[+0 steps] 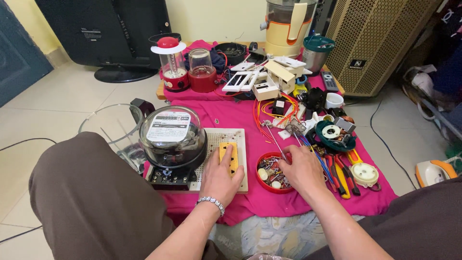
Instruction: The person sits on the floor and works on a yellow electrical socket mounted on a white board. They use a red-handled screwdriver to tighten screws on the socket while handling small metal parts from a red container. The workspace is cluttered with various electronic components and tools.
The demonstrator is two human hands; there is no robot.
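Left hand (220,177): lies flat, fingers pressing on the yellow socket (228,158), not clenched.
Right hand (301,168): fingers reach into the red tray (262,183) of screws; if they pinch one, I cannot tell.
Socket place: on the white perforated board (239,144), beside the electric meter (172,139).
Handling: the socket looks light, stiff plastic; better hold at its long sides.
Screws: small, slippery, easy to drop.
Under all: pink cloth (231,115).
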